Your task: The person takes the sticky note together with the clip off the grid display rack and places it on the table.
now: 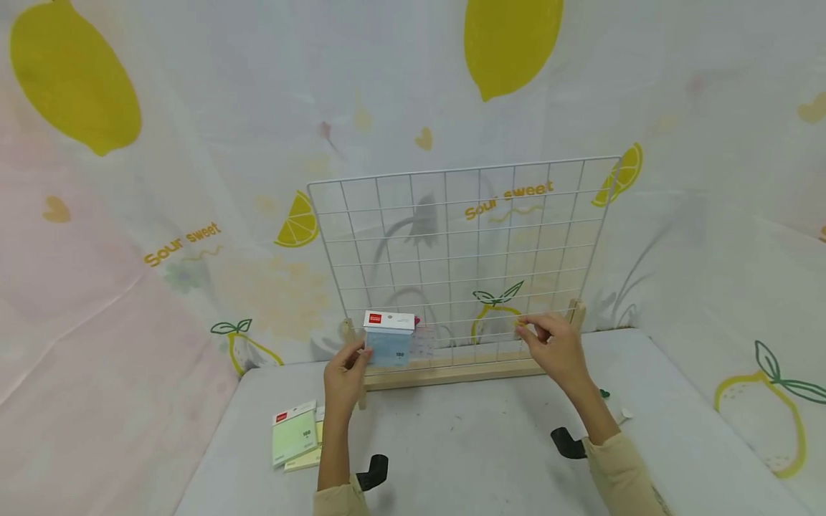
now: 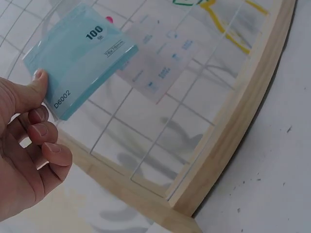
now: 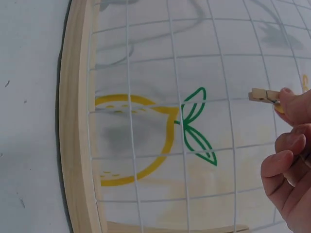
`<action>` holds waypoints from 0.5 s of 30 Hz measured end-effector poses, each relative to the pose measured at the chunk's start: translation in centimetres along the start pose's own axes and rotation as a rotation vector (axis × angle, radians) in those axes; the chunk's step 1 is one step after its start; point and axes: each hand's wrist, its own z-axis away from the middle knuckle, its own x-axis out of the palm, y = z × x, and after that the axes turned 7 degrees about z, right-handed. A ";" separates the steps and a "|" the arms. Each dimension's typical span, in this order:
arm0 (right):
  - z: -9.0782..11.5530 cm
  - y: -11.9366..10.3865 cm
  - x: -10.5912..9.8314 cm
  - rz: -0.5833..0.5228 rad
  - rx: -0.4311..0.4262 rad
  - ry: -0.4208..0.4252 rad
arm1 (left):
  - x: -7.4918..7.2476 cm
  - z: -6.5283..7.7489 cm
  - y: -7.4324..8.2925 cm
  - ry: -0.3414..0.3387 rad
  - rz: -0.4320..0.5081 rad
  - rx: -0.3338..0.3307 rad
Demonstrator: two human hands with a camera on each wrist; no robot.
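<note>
Pinching blue pad (image 2: 80, 63) w/ L grip (image 1: 345, 374), clothespin (image 3: 263, 95) w/ R grip (image 1: 556, 352)

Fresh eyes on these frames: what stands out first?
Likely the white wire grid, upright in a pale wooden base on the white table. Then the square blue plastic-wrapped notepad, pinched in the left hand before the grid's lower left. The right hand pinches a wooden clothespin near the grid's lower right.

Blue note pack (image 1: 388, 348), white top, upright in left hand (image 1: 344, 378), before white wire grid (image 1: 448, 233). Small wooden peg (image 3: 264, 95) pinched in right hand (image 1: 558, 352).
</note>
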 end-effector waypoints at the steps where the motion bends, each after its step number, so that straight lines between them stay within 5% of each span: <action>1: 0.2 0.1 -0.1 0.009 0.002 0.002 | -0.3 0.0 -0.1 0.002 -0.004 -0.005; 15: 2.2 2.0 -1.1 0.048 0.012 0.025 | -3.9 0.8 -1.4 0.006 -0.051 -0.102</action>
